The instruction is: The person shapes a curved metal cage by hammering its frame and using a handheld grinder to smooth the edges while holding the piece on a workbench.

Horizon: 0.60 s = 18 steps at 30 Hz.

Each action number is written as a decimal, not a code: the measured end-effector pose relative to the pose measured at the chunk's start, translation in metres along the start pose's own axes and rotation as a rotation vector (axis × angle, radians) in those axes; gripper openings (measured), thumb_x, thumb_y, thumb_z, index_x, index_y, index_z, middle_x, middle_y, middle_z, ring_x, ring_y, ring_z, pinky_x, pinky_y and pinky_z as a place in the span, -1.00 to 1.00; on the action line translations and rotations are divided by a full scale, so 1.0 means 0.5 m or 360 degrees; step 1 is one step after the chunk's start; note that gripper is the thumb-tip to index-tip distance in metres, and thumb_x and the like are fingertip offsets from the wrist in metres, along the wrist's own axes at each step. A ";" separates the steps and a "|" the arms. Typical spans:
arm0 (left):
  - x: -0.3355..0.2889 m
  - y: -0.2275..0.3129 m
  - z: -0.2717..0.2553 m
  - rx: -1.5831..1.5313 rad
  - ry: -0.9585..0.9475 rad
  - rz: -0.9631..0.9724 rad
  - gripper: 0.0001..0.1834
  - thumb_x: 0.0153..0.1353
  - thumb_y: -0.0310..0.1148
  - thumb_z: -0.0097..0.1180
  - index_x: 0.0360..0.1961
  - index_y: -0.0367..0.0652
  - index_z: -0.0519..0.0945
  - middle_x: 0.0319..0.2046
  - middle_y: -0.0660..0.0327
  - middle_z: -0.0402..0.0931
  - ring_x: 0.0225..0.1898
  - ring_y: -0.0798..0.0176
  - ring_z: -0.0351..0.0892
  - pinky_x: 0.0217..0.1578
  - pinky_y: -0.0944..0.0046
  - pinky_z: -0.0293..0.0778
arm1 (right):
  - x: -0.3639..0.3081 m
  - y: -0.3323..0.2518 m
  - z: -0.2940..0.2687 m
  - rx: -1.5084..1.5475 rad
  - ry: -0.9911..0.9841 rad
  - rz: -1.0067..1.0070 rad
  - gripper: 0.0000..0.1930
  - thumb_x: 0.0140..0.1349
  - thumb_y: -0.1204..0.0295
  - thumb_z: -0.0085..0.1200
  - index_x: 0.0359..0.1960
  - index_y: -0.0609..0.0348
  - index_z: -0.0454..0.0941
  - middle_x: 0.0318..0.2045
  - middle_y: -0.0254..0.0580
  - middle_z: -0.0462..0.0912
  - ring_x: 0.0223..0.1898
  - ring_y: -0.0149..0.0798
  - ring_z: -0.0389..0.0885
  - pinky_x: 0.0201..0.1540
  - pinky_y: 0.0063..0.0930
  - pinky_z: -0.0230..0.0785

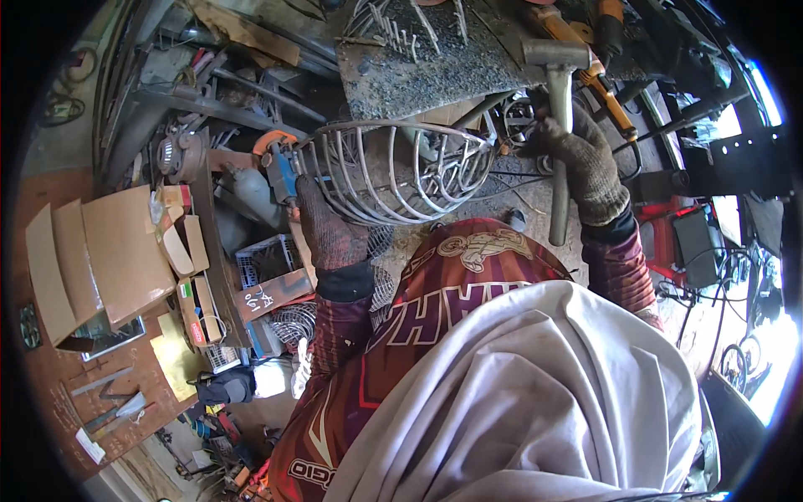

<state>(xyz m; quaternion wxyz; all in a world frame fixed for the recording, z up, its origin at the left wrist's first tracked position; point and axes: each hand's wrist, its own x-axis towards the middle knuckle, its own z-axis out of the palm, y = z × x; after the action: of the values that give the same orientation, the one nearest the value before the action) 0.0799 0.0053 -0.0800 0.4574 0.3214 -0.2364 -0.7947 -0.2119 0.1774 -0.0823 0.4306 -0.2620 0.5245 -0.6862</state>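
Coarse brown knit covers both hands, each in a worn work glove. At two o'clock the right hand [585, 159] is closed around the handle of a hammer [560, 109], its blunt cylindrical head uppermost. Toward ten o'clock the left hand [333, 226] lies partly curled at the near left edge of a metal cage [416, 159]; how firmly it grips, I cannot tell. Just beyond its fingers sits a blue metal tool [283, 174] with an orange part. Toward twelve, a flat steel plate [393, 94] carries gritty dark debris and thin upright rods, while an orange power tool [615, 105] lies beyond the hammer. Cardboard boxes [125, 251] stand open at nine, above a brown wooden tabletop [167, 400] at eight. Pale, folded cloth [527, 393] (soft amid all this iron) blocks the view around five. The cage itself, at twelve between the hands, is a rounded half-basket of dull silver rods, openly spaced at left, crossing more densely toward its right end.
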 end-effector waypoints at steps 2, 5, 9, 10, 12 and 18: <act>-0.018 -0.006 0.019 0.0425 -0.0013 0.0249 -0.51 0.40 -0.04 -0.06 0.23 -0.08 0.39 0.15 0.16 0.45 0.11 0.12 0.50 0.05 0.07 0.54 | -0.019 -0.036 0.047 -0.0091 0.0027 -0.0055 -0.60 0.36 0.33 0.04 0.14 0.31 0.38 -0.17 -0.14 0.63 -0.13 -0.26 0.63 0.05 -0.34 0.45; -0.011 -0.025 0.000 0.0468 0.0096 0.0255 -0.54 0.41 -0.08 -0.08 0.21 -0.11 0.40 0.13 0.17 0.46 0.11 0.16 0.50 0.06 0.14 0.52 | -0.042 -0.050 0.101 -0.0173 -0.0020 -0.0172 -0.60 0.39 0.33 0.01 0.16 0.29 0.37 0.01 -0.08 0.60 0.03 -0.28 0.56 0.17 -0.41 0.29; -0.022 -0.038 0.012 0.1022 0.0017 0.0397 -0.55 0.43 -0.10 -0.11 0.18 -0.16 0.42 0.12 0.16 0.46 0.11 0.19 0.50 0.07 0.19 0.50 | -0.046 -0.013 0.115 -0.0371 0.0016 -0.0358 -0.57 0.40 0.24 0.02 0.18 0.26 0.38 -0.08 -0.16 0.64 -0.11 -0.37 0.57 -0.02 -0.44 0.42; -0.028 -0.036 0.024 0.0791 0.0000 0.0322 -0.53 0.35 -0.20 -0.01 0.20 -0.21 0.33 0.12 0.09 0.45 0.10 0.14 0.49 0.08 0.18 0.46 | -0.044 -0.006 0.113 -0.0400 -0.0003 -0.0336 -0.57 0.40 0.24 0.03 0.16 0.25 0.40 -0.10 -0.17 0.64 -0.12 -0.38 0.56 -0.04 -0.44 0.42; -0.038 -0.040 0.048 0.0327 -0.0030 0.0172 -0.35 0.20 -0.41 0.20 0.24 -0.32 0.17 0.11 -0.07 0.42 0.09 0.06 0.46 0.10 0.17 0.38 | -0.043 0.001 0.108 -0.0458 -0.0043 -0.0291 -0.58 0.39 0.22 0.05 0.13 0.24 0.42 -0.14 -0.20 0.64 -0.14 -0.40 0.55 -0.09 -0.46 0.42; -0.025 -0.090 0.026 0.1750 -0.0386 0.0733 -0.38 0.21 -0.38 0.20 0.21 -0.33 0.21 0.12 -0.08 0.43 0.11 0.02 0.48 0.10 0.16 0.37 | -0.027 0.007 0.084 -0.0358 -0.0028 -0.0299 -0.59 0.36 0.17 0.07 0.05 0.25 0.45 -0.25 -0.24 0.62 -0.23 -0.40 0.55 -0.14 -0.45 0.42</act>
<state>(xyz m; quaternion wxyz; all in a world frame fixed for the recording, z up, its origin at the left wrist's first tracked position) 0.0493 0.0387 -0.0974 0.3544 0.3582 -0.7261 -0.4678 -0.1701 0.1681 -0.0712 0.3368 -0.3624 0.5674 -0.6582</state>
